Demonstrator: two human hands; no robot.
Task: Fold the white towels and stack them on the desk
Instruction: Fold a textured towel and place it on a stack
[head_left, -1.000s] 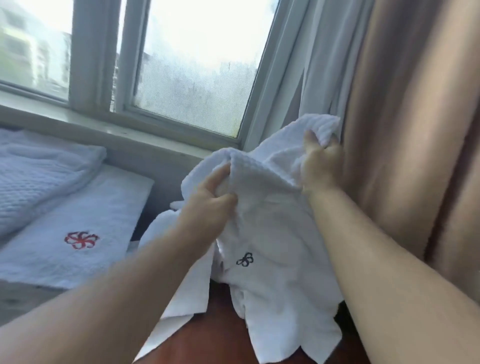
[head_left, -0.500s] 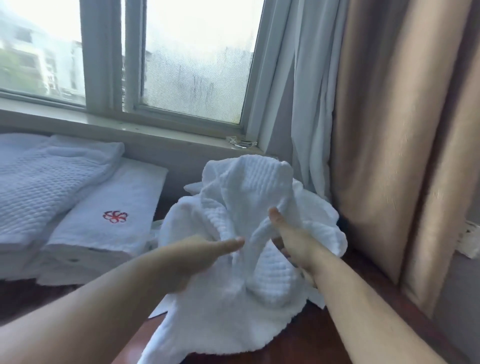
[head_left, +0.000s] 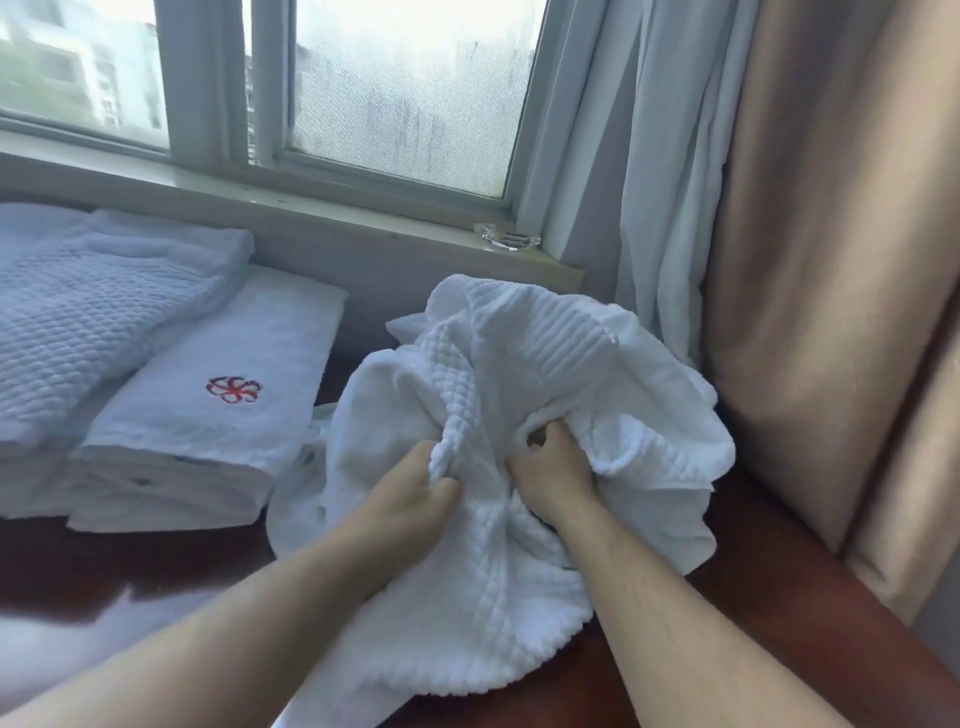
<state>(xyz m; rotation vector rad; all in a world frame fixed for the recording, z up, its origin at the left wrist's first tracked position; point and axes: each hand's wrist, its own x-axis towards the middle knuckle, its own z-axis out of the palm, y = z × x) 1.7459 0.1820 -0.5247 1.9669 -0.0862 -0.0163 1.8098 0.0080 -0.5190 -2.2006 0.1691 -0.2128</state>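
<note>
A crumpled white towel (head_left: 524, 374) with a waffle weave lies heaped on the dark red-brown desk (head_left: 769, 587). My left hand (head_left: 410, 493) pinches a ridge of its fabric near the middle. Just to the right, my right hand (head_left: 553, 470) grips a bunched fold, fingers curled into the cloth. To the left sits a folded white towel (head_left: 218, 415) with a red flower emblem, stacked on other folded towels. A folded waffle-weave towel (head_left: 88, 322) lies further left.
A window sill (head_left: 311, 208) runs behind the desk, with a small clear object (head_left: 506, 239) at its right end. A sheer white curtain (head_left: 660, 182) and a beige curtain (head_left: 831, 234) hang close on the right.
The towel has come down from in front of the curtain onto the desk. My hands, open half a second ago, now both grasp the fabric close together.
</note>
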